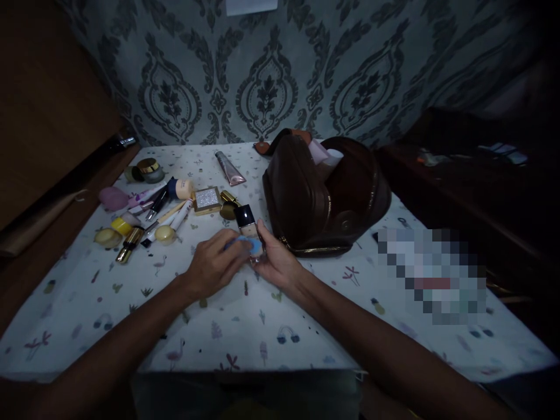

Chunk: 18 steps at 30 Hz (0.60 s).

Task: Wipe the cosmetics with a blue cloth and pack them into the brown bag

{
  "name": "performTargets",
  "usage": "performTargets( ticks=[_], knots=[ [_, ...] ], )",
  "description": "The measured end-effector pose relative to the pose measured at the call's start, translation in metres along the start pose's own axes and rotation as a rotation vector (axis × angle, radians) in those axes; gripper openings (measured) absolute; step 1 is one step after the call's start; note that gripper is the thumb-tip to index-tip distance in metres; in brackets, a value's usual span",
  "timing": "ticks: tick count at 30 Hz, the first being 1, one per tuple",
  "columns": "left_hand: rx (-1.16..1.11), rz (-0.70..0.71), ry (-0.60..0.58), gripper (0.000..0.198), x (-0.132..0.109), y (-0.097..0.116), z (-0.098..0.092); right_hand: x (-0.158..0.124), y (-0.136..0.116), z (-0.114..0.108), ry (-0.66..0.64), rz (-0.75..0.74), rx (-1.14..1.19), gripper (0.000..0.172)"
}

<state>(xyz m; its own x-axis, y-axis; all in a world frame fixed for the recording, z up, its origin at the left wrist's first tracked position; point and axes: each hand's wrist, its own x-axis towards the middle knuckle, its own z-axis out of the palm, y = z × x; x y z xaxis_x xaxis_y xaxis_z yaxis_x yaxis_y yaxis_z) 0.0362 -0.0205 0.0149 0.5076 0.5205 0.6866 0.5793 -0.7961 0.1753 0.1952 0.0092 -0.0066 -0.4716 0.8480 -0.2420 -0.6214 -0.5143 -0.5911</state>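
Observation:
My right hand point(277, 263) is wrapped round a foundation bottle point(248, 228) with a black cap, tilted over the table's middle. My left hand point(214, 265) presses a small blue cloth or sponge point(250, 244) against the bottle's lower side, fingers closed on it. Just right of both hands stands an open brown cosmetic bag point(326, 198) with pale items inside.
Loose cosmetics lie at the left: a pink sponge point(112, 198), a glittery compact point(207, 199), a pink tube point(229, 168), jars, lipsticks and brushes. The table has a white patterned cloth point(245, 326). A blurred patch sits at the right. Dark furniture flanks both sides.

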Motion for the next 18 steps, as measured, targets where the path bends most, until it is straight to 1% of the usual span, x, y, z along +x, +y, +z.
performTargets(
  ticks=[1,3,5,6,8,10,12,14,16,18],
  knots=[
    [-0.02,-0.063,0.039,0.014,0.001,-0.003,-0.002,0.0,0.001,0.001,0.0,0.004,0.004,0.031],
    [-0.049,-0.168,0.121,0.013,0.003,-0.009,-0.006,-0.002,0.001,0.002,0.0,0.058,0.031,0.028],
    [-0.085,-0.215,0.164,0.012,0.006,-0.013,-0.008,-0.004,0.0,0.003,0.01,0.126,0.056,0.026],
    [-0.107,-0.219,0.165,0.011,0.006,-0.014,-0.008,-0.005,-0.001,0.004,0.023,0.149,0.071,0.026],
    [-0.137,-0.194,0.129,0.011,0.006,-0.012,-0.007,-0.006,-0.002,0.005,0.061,0.159,0.105,0.025],
    [-0.138,-0.137,0.066,0.012,0.004,-0.007,-0.004,-0.006,-0.004,0.007,0.09,0.15,0.157,0.024],
    [-0.125,-0.06,-0.002,0.013,0.002,-0.002,-0.002,-0.005,-0.005,0.008,0.087,0.165,0.205,0.027],
    [-0.117,-0.006,-0.043,0.014,0.0,0.001,0.0,-0.004,-0.004,0.006,0.074,0.183,0.214,0.028],
    [-0.119,-0.018,-0.036,0.014,0.0,0.001,-0.001,-0.003,-0.002,0.004,0.081,0.14,0.177,0.024],
    [-0.114,-0.095,0.024,0.014,0.002,-0.003,-0.004,-0.003,0.001,0.003,0.085,0.064,0.115,0.018]
  ],
)
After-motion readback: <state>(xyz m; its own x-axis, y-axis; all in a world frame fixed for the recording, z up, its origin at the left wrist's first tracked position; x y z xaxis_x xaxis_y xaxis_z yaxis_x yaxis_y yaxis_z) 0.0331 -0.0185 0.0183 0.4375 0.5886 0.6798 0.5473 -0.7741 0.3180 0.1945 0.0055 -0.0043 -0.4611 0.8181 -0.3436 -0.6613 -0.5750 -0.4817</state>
